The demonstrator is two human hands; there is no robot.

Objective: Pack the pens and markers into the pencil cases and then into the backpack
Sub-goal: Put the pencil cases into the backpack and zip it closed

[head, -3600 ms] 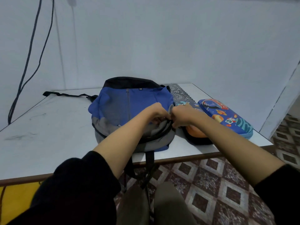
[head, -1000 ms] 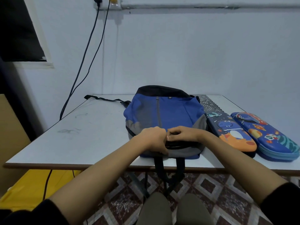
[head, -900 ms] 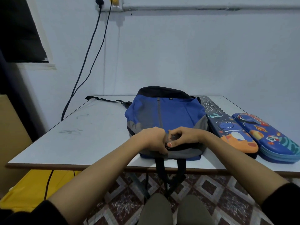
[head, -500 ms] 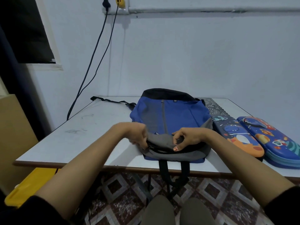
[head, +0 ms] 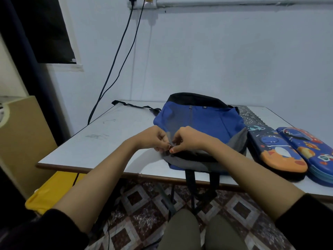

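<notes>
Room: scuffed white tabletop (head: pixel 115 141) against pale wall (head: pixel 216 60), two black cables (head: pixel 117 56) hanging, patterned tile floor (head: pixel 144 204). Left hand (head: pixel 153 139) and right hand (head: pixel 188 139): narrow grip, pinching blue-grey fabric backpack (head: pixel 205 123) near edge.

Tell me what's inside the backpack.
Only a dark slit shows at the backpack opening, where the left hand and right hand pinch its edge; fabric hides any contents. The dinosaur pencil case and blue pencil case lie outside, beside it.
</notes>
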